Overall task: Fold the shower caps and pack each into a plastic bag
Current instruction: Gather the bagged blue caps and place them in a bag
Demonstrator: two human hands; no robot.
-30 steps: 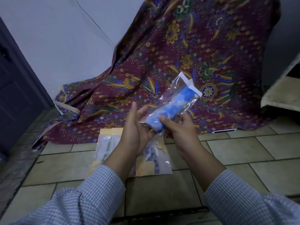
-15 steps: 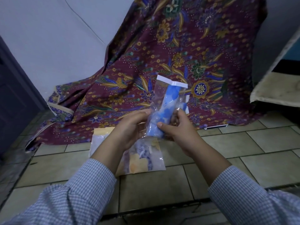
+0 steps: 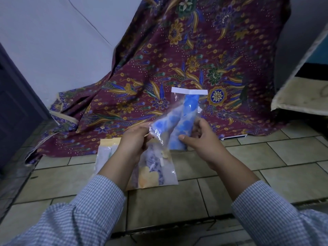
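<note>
My right hand grips the bagged blue shower cap, left hand pinches the plastic bag; I judge a tug could pop it out unsealed.

A tiled floor carries a clear bag of caps below the grips and a patterned cloth beyond them.

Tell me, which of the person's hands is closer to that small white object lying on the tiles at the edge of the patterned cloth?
Right. The right hand is just left of the white object; the left hand is farther left, beyond the blue shower cap bag.
</note>
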